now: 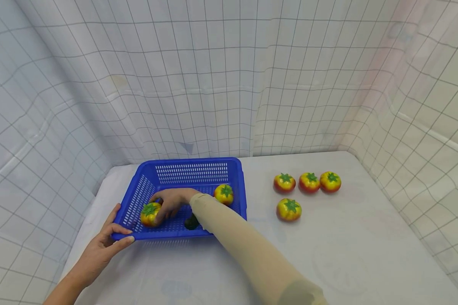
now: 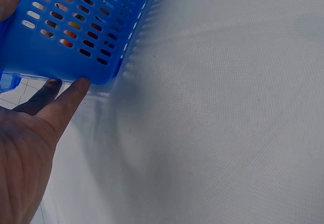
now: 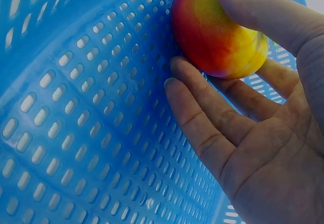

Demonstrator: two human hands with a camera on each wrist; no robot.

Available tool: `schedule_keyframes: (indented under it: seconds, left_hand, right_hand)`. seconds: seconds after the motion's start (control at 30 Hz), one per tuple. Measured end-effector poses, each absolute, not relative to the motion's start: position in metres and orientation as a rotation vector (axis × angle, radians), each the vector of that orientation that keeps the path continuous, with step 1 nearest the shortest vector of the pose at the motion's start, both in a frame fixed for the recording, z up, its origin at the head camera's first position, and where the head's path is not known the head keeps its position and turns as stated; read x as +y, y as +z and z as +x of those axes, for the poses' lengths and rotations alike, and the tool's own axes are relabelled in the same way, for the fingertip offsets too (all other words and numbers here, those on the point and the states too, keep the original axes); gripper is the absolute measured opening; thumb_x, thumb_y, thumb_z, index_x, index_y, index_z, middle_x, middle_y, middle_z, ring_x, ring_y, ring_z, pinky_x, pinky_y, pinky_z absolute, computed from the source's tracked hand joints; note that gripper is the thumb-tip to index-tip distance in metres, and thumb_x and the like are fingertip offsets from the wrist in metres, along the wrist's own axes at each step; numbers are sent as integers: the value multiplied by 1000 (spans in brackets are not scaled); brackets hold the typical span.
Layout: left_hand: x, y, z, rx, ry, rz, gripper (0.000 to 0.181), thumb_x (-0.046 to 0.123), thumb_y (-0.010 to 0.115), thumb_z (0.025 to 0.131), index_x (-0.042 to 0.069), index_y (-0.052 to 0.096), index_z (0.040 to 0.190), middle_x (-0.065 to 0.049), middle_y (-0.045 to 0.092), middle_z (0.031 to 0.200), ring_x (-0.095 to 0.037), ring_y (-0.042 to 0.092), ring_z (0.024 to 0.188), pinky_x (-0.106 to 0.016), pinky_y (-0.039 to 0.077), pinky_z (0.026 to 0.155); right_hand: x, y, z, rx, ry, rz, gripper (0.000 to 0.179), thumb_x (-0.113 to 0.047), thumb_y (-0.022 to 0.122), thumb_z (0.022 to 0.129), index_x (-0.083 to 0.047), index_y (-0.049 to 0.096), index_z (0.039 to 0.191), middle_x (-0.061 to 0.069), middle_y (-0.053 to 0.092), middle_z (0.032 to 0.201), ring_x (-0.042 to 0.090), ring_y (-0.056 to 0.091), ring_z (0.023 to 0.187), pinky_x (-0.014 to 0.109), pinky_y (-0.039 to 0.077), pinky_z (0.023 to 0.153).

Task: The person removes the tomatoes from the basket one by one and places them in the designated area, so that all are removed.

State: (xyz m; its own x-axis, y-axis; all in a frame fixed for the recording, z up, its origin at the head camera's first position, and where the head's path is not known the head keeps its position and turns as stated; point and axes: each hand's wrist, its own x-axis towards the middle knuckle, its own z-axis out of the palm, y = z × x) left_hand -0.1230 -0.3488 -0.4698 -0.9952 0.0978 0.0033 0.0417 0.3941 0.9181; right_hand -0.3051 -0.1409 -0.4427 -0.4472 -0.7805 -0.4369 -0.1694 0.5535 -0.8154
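Observation:
A blue plastic basket (image 1: 191,160) with slotted walls stands on the left of the table. Inside it, at the left end, the right hand (image 1: 173,201) grips a red-and-yellow toy tomato (image 1: 148,217) with a green star-shaped top. The right wrist view shows the thumb on one side of this tomato (image 3: 212,37) and fingers on the other, close to the basket floor. At the basket's near left corner, the left hand (image 1: 99,250) holds the rim between thumb and fingers. Another tomato (image 1: 224,194) lies at the basket's right side, partly behind the right sleeve.
Several similar tomatoes (image 1: 289,210) lie on the white tablecloth (image 1: 347,254) to the right of the basket. A dark object (image 1: 191,222) shows beside the right sleeve; its kind is unclear. White checked curtains (image 1: 229,84) enclose the table's back and sides.

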Motion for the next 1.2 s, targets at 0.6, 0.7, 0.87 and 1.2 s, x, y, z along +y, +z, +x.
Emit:
schedule_keyframes:
  seconds: [0.6, 0.7, 0.87, 1.2]
  left_hand:
    - [-349, -470, -122, 2611, 1669, 110, 23, 18, 60, 105, -2, 54, 116, 19, -10, 169, -64, 4, 145, -5, 38, 88]
    - [-349, -470, -122, 2607, 1670, 102, 25, 19, 60, 105, -2, 54, 117, 20, -10, 168, -63, 2, 145, -4, 38, 88]
    - [-349, -470, -124, 2602, 1673, 99, 25, 19, 60, 105, -3, 54, 117, 20, -11, 168, -63, 2, 145, -4, 38, 88]
    - [-349, -472, -124, 2571, 1714, 126, 24, 16, 60, 105, -3, 53, 117, 20, -11, 168, -64, 0, 145, -5, 39, 89]
  right_hand:
    - [-119, -418, -312, 1921, -978, -848, 64, -11, 84, 84, -14, 52, 139, 0, 57, 113, 13, 61, 96, 33, 58, 84]
    - [-112, -412, -314, 1893, -1017, -863, 64, -8, 84, 83, -13, 52, 138, 1, 57, 114, 15, 62, 98, 35, 58, 85]
    - [-96, -399, -317, 1872, -1052, -891, 63, -7, 84, 83, -14, 53, 137, 2, 56, 120, 16, 63, 101, 35, 58, 87]
    - [-59, -382, -323, 1910, -1013, -1004, 66, -17, 84, 85, -21, 52, 142, 0, 53, 127, 16, 61, 108, 30, 57, 88]
